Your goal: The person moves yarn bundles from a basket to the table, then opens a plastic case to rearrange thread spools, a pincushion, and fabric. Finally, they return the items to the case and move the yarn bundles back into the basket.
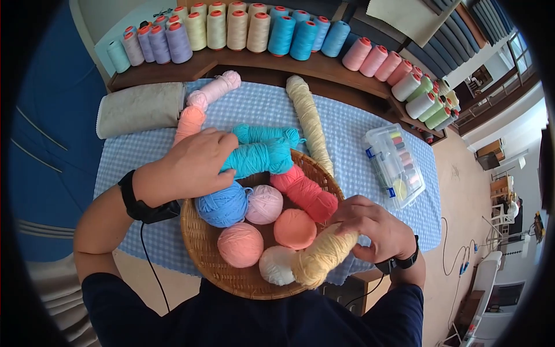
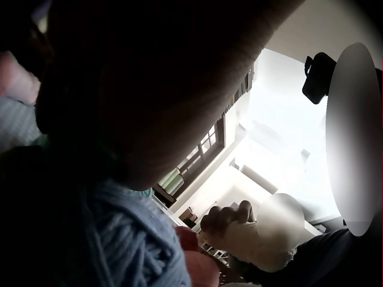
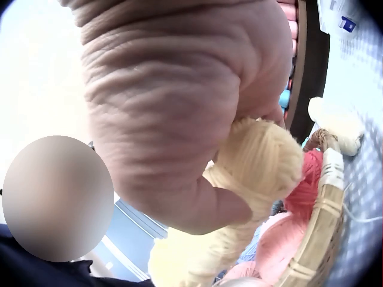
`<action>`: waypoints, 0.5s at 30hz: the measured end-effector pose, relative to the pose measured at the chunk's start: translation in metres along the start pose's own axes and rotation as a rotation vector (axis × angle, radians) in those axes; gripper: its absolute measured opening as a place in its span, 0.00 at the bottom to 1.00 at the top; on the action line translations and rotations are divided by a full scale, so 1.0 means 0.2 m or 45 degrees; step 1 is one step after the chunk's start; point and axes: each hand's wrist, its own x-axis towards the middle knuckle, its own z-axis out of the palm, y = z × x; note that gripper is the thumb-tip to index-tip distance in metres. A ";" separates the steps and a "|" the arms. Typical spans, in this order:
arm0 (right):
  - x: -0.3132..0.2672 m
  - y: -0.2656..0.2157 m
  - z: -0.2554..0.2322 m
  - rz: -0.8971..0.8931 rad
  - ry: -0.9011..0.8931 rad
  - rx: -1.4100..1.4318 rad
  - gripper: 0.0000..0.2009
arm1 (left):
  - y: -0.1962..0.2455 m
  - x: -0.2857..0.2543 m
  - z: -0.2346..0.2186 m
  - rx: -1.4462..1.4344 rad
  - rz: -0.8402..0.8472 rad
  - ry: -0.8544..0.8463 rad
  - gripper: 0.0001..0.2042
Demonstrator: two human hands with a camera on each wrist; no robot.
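Note:
The right hand (image 1: 373,228) grips one end of a yellow yarn skein (image 1: 324,257) over the right front rim of a wicker basket (image 1: 193,243); the right wrist view shows thumb and fingers round the skein (image 3: 257,161). At the back left of the basket, the left hand (image 1: 193,162) holds the left end of a turquoise skein (image 1: 260,159). Inside lie a blue ball (image 1: 222,205), a pale pink ball (image 1: 265,204), a red skein (image 1: 304,192), a salmon ball (image 1: 240,245), an orange ball (image 1: 295,229) and a white ball (image 1: 277,266).
Behind the basket, another turquoise skein (image 1: 254,134), a cream skein (image 1: 309,118), an orange skein (image 1: 189,122) and a pink skein (image 1: 217,89) lie on the checked cloth (image 1: 352,133). A grey fabric roll (image 1: 141,110) is left, a clear thread box (image 1: 396,165) right. Thread cones (image 1: 237,30) line the shelf.

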 end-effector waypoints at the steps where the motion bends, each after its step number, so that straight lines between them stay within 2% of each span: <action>1: 0.00 0.00 0.00 0.010 0.004 -0.003 0.30 | 0.01 0.01 0.01 0.083 -0.004 0.010 0.21; 4: 0.03 -0.01 0.01 0.065 -0.062 -0.096 0.31 | 0.07 0.02 -0.02 0.173 -0.007 0.025 0.19; 6: 0.05 -0.02 0.04 0.217 -0.198 -0.058 0.31 | 0.10 0.02 -0.02 0.184 -0.013 0.022 0.18; 10: 0.05 -0.02 0.02 0.192 -0.231 -0.031 0.34 | 0.10 0.02 0.00 0.202 0.021 -0.016 0.18; 12: 0.06 -0.04 -0.02 0.156 -0.190 0.009 0.33 | 0.09 0.03 -0.04 0.218 0.032 -0.007 0.18; 14: 0.07 -0.01 -0.06 0.110 -0.142 0.055 0.32 | 0.07 0.03 -0.12 -0.016 -0.030 -0.065 0.17; 15: 0.06 0.03 -0.09 0.129 -0.017 0.076 0.30 | 0.03 0.04 -0.14 -0.003 -0.028 -0.066 0.17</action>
